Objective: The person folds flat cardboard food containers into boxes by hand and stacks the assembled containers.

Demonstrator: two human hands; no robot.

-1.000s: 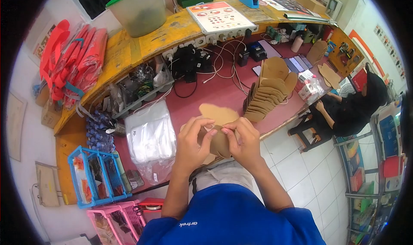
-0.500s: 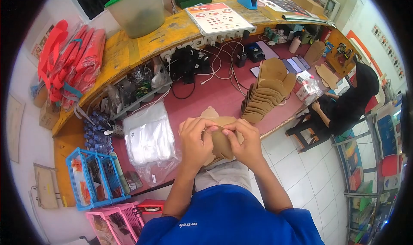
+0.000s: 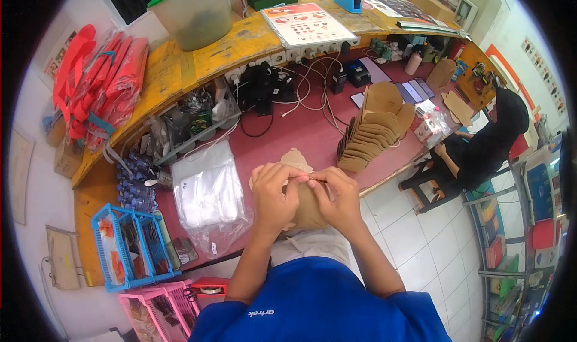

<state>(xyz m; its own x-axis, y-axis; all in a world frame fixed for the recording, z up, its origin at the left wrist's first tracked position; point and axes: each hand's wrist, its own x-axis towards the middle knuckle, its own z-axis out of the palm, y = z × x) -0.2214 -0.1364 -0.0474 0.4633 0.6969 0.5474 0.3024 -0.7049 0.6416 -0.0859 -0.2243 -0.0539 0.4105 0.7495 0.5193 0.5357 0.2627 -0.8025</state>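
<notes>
Both my hands meet over the table's front edge, fingertips together at the top of a brown cardboard cutout (image 3: 311, 211). My left hand (image 3: 275, 195) is closed in a pinch on the cutout's edge. Opposite it, my right hand (image 3: 338, 198) pinches the same edge, thumb bent against the fingers. The cutout hangs down below the fingers and partly hides behind them. Just beyond my fingertips, another light brown cardboard piece (image 3: 296, 157) lies on the red tabletop (image 3: 273, 144). To the right stands a tall leaning stack of brown cardboard cutouts (image 3: 368, 139).
Clear plastic bags (image 3: 210, 189) lie to the left. Beside them are a blue basket (image 3: 135, 246) and a pink basket (image 3: 159, 309). Cables (image 3: 312, 90) and black chargers run along the back. At right, a person in black (image 3: 493, 141) sits at the table.
My fingertips have drawn closer together along the cutout's top edge. My right hand has shifted slightly left, and the cutout has turned a little between my fingers.
</notes>
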